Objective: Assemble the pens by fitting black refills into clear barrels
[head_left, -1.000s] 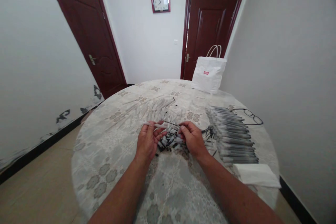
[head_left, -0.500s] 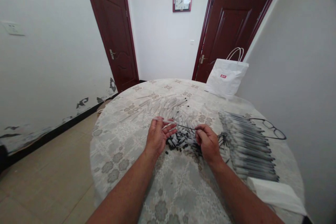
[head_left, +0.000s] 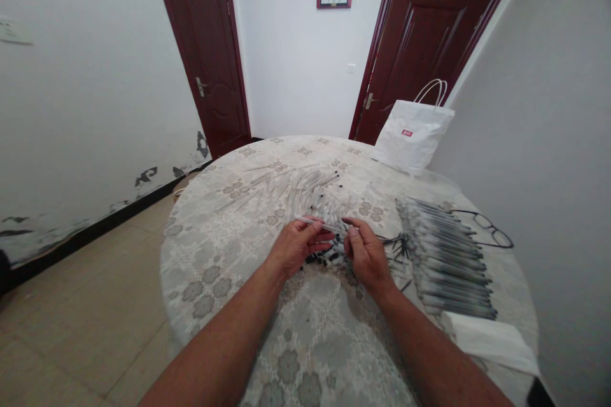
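Note:
My left hand [head_left: 298, 243] is closed around a translucent white pen barrel [head_left: 329, 227], which points to the right. At the barrel's right end my right hand [head_left: 365, 254] pinches a thin dark pen refill [head_left: 345, 224], most of it hidden by the fingers and the barrel. How far the refill sits inside the barrel I cannot tell. Beneath both hands lies a pile of small black and clear pen parts [head_left: 329, 259]. Loose pale barrels [head_left: 305, 186] are spread just beyond the hands. More dark refills [head_left: 401, 245] lie right of my right hand.
A round table with a patterned cloth [head_left: 210, 254] fills the middle. On the right are a row of grey-black pens [head_left: 453, 261], eyeglasses [head_left: 491, 230] and a white folded item [head_left: 491, 340]. A white paper bag [head_left: 413, 137] stands at the back right.
The hands have come together: the long dark refill that stretched between them now shows only a short piece at the barrel's end. The view has tilted slightly down.

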Motion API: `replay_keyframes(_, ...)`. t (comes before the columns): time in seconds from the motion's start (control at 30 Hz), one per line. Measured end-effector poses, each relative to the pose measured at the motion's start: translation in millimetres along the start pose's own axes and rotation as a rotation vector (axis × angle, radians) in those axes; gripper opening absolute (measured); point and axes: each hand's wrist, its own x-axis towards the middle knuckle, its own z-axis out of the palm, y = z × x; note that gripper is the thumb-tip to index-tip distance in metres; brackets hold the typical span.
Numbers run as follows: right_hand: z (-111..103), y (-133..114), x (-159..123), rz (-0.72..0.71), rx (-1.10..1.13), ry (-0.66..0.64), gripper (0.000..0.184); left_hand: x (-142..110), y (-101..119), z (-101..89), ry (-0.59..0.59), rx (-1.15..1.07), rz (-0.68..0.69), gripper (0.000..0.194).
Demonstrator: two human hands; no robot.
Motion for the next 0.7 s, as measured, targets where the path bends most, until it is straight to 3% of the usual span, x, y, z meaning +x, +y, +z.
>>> replay_keyframes(0.27,-1.1,-4.0,-6.1,-0.075,-0.088,-0.189,0.05,-3.3,-7.2,0.4,-0.11,0.007,-0.151,0.026)
replay_keyframes(0.37,-0.6,-6.0,-5.8,-0.081,-0.048,-0.242,0.055,-1.1,-7.4,-1.5,-0.091,-0.057,-0.15,0.024)
replay_keyframes(0.43,-0.6,-7.1,-4.3,-0.076,-0.063,-0.21,0.052,2.4,-4.6,-5.0,-0.043,-0.161,-0.118,0.023)
replay_keyframes(0.53,-0.9,-8.8,-1.4,-0.172,-0.348,-0.198,0.033,9.1,2.3,-12.0,0.11,-0.34,-0.043,0.02)
replay_keyframes(0.6,0.1,-10.0,-1.2,-0.253,-0.628,-0.312,0.02,12.7,5.9,-15.8,0.199,-0.407,0.001,0.018)
replay_keyframes(0.7,6.1,-11.4,-5.2,-0.265,-0.95,-0.503,0.013,14.7,6.7,-17.3,0.244,-0.41,0.066,0.017)
